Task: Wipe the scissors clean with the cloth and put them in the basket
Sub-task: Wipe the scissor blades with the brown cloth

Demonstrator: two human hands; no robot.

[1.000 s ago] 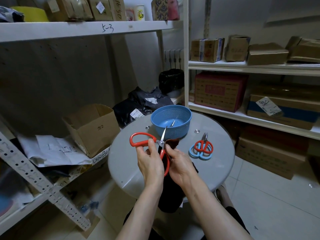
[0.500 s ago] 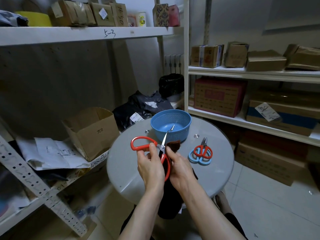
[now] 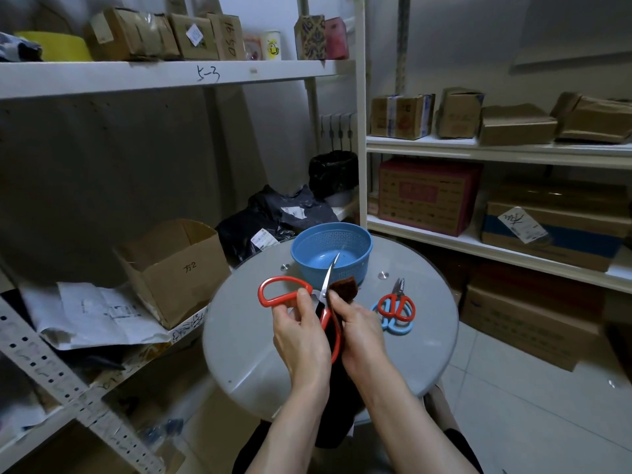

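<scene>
The large red-handled steel scissors (image 3: pixel 320 296) are held above the round grey desk (image 3: pixel 246 336), just in front of the round blue plastic mesh basket (image 3: pixel 357 241), with a blade tip reaching over its rim. The left hand (image 3: pixel 301 340) has its grip closed round the handles. The right hand (image 3: pixel 359 333) has its grip pinching the dark brown cloth (image 3: pixel 343 288) against the blade. Right of and in front of the basket, small red-handled scissors (image 3: pixel 397 305) lie on the desk atop small blue-handled scissors (image 3: pixel 398 329).

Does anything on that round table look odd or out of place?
Only mildly: the small red scissors lie piled on the blue scissors at the table's right, handles overlapping. Nothing looks spilled or broken.
</scene>
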